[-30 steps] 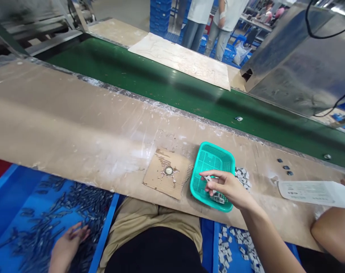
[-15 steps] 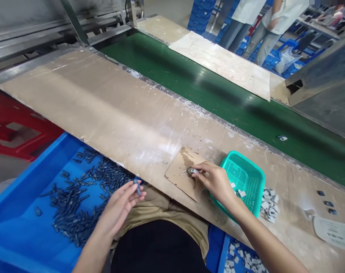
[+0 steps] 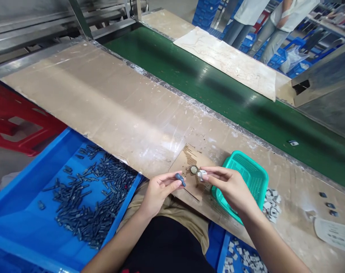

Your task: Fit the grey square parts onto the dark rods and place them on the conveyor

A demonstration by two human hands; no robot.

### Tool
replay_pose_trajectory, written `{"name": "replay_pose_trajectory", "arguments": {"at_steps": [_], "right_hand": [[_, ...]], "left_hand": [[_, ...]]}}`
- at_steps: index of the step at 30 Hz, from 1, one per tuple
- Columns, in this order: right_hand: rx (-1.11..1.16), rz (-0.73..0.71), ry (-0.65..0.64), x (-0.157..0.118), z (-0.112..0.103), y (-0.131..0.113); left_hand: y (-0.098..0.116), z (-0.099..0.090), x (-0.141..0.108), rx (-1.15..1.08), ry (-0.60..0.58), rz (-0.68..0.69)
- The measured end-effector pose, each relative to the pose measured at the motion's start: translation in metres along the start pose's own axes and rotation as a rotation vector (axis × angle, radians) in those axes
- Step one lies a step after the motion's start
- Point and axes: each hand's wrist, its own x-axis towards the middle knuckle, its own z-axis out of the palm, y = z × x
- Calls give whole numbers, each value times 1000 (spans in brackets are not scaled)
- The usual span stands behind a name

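My left hand [image 3: 161, 189] pinches a small dark-blue plastic piece [image 3: 180, 179] between thumb and fingers, close to the table's front edge. Facing it, my right hand [image 3: 229, 182] grips a small white plastic piece [image 3: 201, 174] by its fingertips. The two pieces are apart. Just left of the white piece, a small round dish [image 3: 193, 169] with a dark rim rests on a cardboard sheet [image 3: 181, 161], with tiny bits scattered about it. Under my right forearm and hand stands a green basket [image 3: 262, 178] holding a few white pieces.
At left, a blue bin [image 3: 21, 189] holds many dark-blue pieces. White pieces [image 3: 272, 204] are heaped beside the basket; more lie in a lower blue bin [image 3: 226, 246]. A green conveyor belt [image 3: 161, 57] runs behind the table, carrying one small piece [image 3: 293, 143]. Two people stand beyond.
My left hand has moved right with the blue piece, from beside the bin toward the cardboard. My right hand has drawn slightly right with the white piece, off the round dish.
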Motion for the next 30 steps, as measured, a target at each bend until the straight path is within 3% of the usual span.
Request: {"name": "replay_pose_trajectory", "arguments": {"at_steps": [3, 5, 8, 10, 15, 18, 22, 25, 27, 28, 30], "right_hand": [[236, 112, -38, -19, 1, -10], [352, 166, -84, -28, 3, -14], [447, 199, -137, -38, 8, -19], [469, 207, -145, -41, 10, -20], [469, 231, -174, -45, 11, -21], [470, 234, -195, -48, 13, -21], [485, 207, -215, -48, 16, -20], [379, 84, -74, -24, 6, -14], [184, -54, 168, 10, -16, -10], [62, -119, 318, 30, -34, -9], [-112, -171, 581, 71, -77, -8]], "left_hand": [[-2, 9, -4, 262, 34, 246], [-1, 10, -8, 526, 62, 607], [4, 8, -13, 797, -55, 1130], [9, 5, -15, 891, -162, 1284], [26, 1, -11, 987, -399, 1285], [33, -1, -5, 1000, -555, 1382], [38, 3, 8, 1012, -636, 1377], [43, 11, 21, 1089, -607, 1313], [52, 11, 28, 1206, -533, 1262], [57, 9, 30, 1257, -439, 1253], [67, -6, 29, 1330, -117, 1242]]}}
